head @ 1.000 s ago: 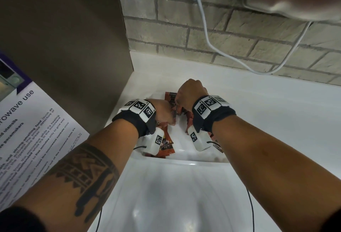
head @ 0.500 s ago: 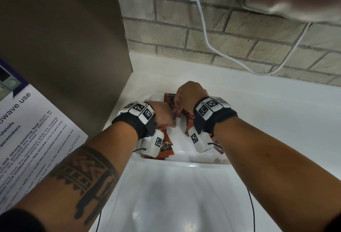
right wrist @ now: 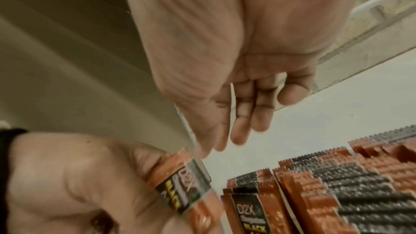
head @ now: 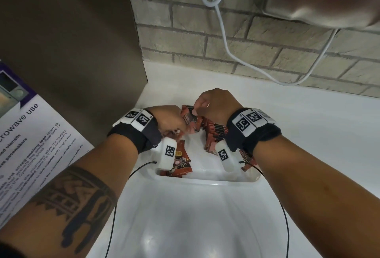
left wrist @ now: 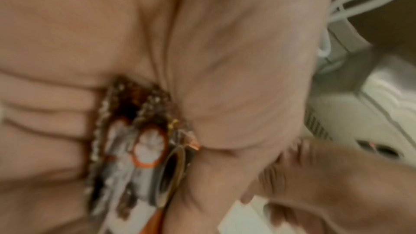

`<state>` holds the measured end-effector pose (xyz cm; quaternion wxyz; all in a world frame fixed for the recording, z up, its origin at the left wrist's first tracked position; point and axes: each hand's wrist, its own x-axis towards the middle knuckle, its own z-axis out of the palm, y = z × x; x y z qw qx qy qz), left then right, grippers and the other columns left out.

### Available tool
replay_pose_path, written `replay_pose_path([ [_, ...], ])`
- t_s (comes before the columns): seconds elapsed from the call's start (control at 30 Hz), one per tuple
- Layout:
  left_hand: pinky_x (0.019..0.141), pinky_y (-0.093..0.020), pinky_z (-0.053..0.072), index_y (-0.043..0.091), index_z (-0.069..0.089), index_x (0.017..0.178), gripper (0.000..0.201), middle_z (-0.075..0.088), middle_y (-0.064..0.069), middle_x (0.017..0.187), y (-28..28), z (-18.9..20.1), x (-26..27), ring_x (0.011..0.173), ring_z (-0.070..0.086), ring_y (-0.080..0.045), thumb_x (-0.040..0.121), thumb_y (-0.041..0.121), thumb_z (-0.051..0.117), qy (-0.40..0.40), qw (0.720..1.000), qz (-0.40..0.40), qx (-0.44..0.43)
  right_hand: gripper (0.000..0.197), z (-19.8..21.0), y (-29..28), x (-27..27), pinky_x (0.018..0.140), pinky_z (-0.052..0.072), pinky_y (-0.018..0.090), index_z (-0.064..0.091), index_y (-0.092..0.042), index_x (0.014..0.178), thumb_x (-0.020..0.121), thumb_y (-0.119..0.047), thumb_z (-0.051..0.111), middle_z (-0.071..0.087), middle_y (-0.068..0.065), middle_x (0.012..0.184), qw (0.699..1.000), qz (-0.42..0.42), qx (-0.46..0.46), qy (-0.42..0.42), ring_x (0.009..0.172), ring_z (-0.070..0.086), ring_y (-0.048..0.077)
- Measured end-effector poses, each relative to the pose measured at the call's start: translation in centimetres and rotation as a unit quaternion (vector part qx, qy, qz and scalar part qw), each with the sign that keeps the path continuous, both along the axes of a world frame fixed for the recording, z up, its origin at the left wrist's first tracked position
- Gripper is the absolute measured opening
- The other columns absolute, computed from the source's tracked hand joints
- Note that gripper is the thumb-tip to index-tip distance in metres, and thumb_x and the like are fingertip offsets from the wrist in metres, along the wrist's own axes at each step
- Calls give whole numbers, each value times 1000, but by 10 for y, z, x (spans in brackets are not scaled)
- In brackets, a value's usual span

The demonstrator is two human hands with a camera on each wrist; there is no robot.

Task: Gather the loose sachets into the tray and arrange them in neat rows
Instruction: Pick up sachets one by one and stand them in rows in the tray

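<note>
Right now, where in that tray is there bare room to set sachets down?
Bare tray floor between the loose sachets, left, and the standing row, right. The left hand and right hand crowd the far end.

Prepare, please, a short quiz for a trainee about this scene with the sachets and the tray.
1. True or false: the left hand grips a bundle of sachets.
2. Where does the standing row of sachets sit? A: inside the white tray. B: on the floor. C: on a chair.
3. Fill in: the looped cable is ____ in colour.

Key: 1 true; 2 A; 3 white.
</note>
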<state>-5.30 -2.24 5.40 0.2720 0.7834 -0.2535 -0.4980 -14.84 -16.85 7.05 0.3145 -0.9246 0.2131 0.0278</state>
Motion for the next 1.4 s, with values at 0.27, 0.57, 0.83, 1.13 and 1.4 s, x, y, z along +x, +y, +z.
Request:
replay_pose_path([
  [0.27,70,-24,59,-1,65,119,28,77,-1,95,17,0,-1,83,75,-13,91,2,70,102,983,50,-145,5,6,-4,-8,77,49,23,73,-22,89,86,-22,77,73,-5,85,993,-23,103,-47,81,65,8],
  [0.57,86,-47,61,-1,70,90,37,71,-16,80,18,3,4,77,73,-32,80,31,85,-93,993,30,66,10,13,-2,-6,65,39,12,76,-18,91,89,-16,66,66,-13,82,999,-10,-32,-36,88,60,8],
  [0.83,66,-31,57,4,71,87,30,69,-8,71,-2,4,-11,59,60,-20,88,34,76,-148,977,-97,118,21,-15,9,13,90,52,37,74,-22,93,85,-34,59,61,0,106,982,4,-167,90,106,54,22],
  [1.13,79,-38,55,4,65,129,39,61,-12,84,-19,-30,-15,69,53,-22,94,21,68,-78,984,-106,121,13,-27,12,23,77,39,32,62,-14,95,89,-24,55,42,2,98,961,27,-242,131,104,46,24],
  [1.4,76,-32,50,5,67,126,41,66,-14,88,-22,-35,-7,75,57,-25,93,28,69,-88,981,-126,122,17,-32,11,25,80,48,34,59,-17,76,90,-25,55,46,0,85,967,29,-224,121,102,54,24],
])
